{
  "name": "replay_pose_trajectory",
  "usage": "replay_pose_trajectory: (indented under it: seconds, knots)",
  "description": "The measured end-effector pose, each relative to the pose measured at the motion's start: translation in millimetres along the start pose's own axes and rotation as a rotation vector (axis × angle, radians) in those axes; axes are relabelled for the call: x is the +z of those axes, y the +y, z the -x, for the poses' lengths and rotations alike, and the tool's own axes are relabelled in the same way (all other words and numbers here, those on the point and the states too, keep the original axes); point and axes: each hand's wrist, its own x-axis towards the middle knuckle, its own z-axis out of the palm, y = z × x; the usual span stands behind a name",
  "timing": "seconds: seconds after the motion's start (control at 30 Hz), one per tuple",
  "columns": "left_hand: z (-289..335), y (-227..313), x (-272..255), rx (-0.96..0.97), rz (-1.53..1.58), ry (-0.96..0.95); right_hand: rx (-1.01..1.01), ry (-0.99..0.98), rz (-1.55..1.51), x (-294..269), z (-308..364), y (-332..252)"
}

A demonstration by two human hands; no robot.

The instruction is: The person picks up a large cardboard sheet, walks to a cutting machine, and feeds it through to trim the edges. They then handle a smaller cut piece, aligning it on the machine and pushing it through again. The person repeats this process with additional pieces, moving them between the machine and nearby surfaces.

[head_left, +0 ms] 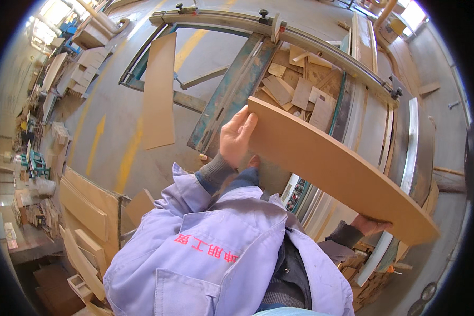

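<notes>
A long, flat brown fibreboard panel (334, 163) slants across in front of my body, its left end farther away than its right. My left hand (237, 136) is closed round the left end, with the thumb on the near side. Close to the panel's other end, my right hand (371, 225) grips the near lower edge; its fingers are partly hidden beneath the board. A second brown panel (159, 97) rests apart on the metal frame of a sliding table saw (224, 95), reaching out over its near bar.
Beyond the held panel, wood offcuts (303, 89) lie within the saw's frame. The saw's long fence rail (321, 47) crosses the far side. Stacked boards (89, 210) stand at the near left, with piled scrap (39, 210) farther left. Yellow lines mark the floor (102, 142).
</notes>
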Motion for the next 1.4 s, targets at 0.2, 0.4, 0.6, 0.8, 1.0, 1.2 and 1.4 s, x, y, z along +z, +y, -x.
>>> replay_pose_trajectory:
  seconds: [0.2,0.4,0.6,0.8,1.0,1.2,1.4]
  knots:
    - [-5.7,22.2,23.0,-0.282,0.137,0.016,-0.151,-0.103,-0.183,31.1,-24.1,-36.6]
    - [-17.0,42.1,32.8,-0.416,0.278,0.089,0.203,-0.509,-0.525,57.5,-25.0,-60.9]
    - [-46.9,42.3,52.4,-0.412,0.273,0.087,-0.03,-0.15,-0.293,85.1,-47.2,-42.1]
    - [-80.5,40.6,66.6,-0.44,0.264,0.085,-0.065,-0.116,-0.259,112.2,-66.3,-20.3]
    - [-107.9,37.8,74.0,-0.416,0.281,0.072,-0.002,-0.208,-0.268,137.9,-73.1,-0.8]
    - [-123.2,28.8,76.8,-0.402,0.333,0.076,0.024,-0.296,-0.301,159.4,-78.5,7.1]
    - [-147.5,19.2,82.1,-0.391,0.398,0.082,0.256,-0.481,-0.458,176.8,-93.0,20.7]
